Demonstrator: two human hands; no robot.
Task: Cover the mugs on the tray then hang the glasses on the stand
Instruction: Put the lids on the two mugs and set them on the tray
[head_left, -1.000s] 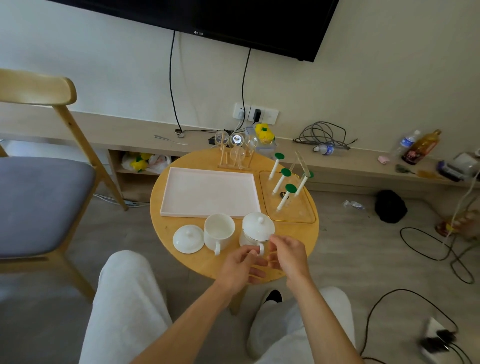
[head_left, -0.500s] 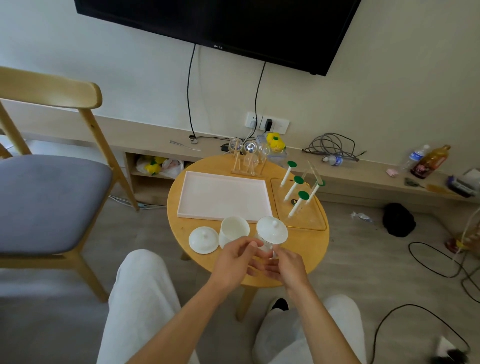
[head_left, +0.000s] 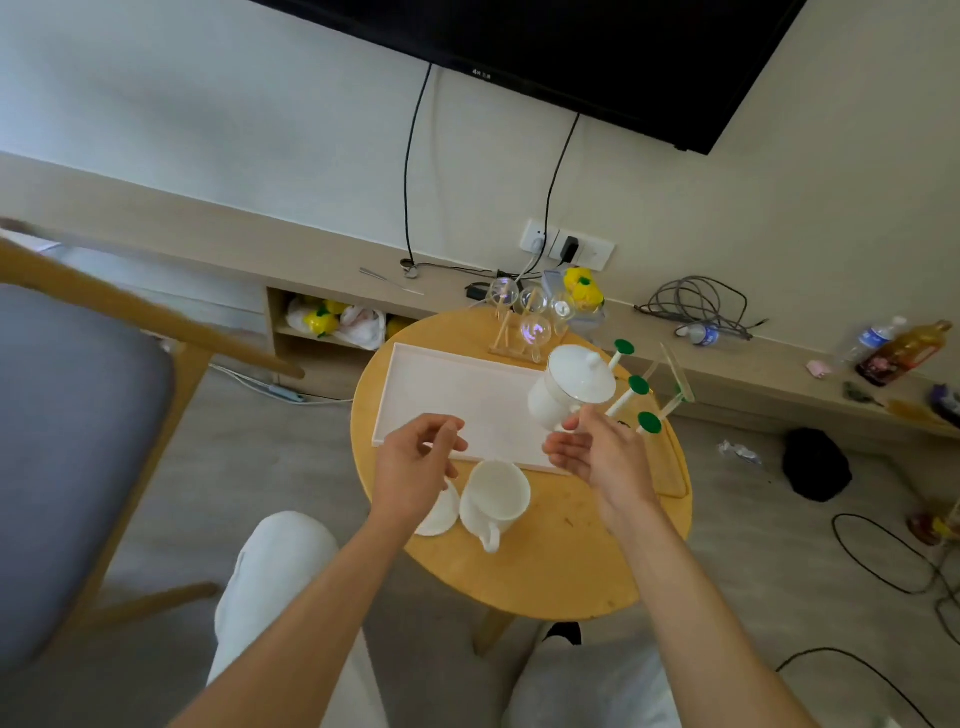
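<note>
My right hand (head_left: 597, 449) holds a lidded white mug (head_left: 569, 387) by its handle, raised above the right end of the white tray (head_left: 457, 395). My left hand (head_left: 415, 460) hovers over the tray's near edge, fingers curled apart, holding nothing. An uncovered white mug (head_left: 496, 499) stands on the round wooden table (head_left: 561, 561) near me, with a loose white lid (head_left: 441, 512) at its left, partly hidden by my left wrist. Several clear glasses (head_left: 532, 317) sit on a small wooden rack at the table's far edge. A stand with green-tipped pegs (head_left: 639, 395) is at the right.
A wooden chair with a grey seat (head_left: 78, 415) stands close on the left. Behind the table runs a low shelf (head_left: 779, 364) with cables, bottles and yellow toys. Cords (head_left: 883, 561) and a black object lie on the floor at the right. My knees are under the table's near edge.
My right hand has lifted the lidded mug off the table and carried it up over the tray's right end. My left hand let go and moved left. The view tilted.
</note>
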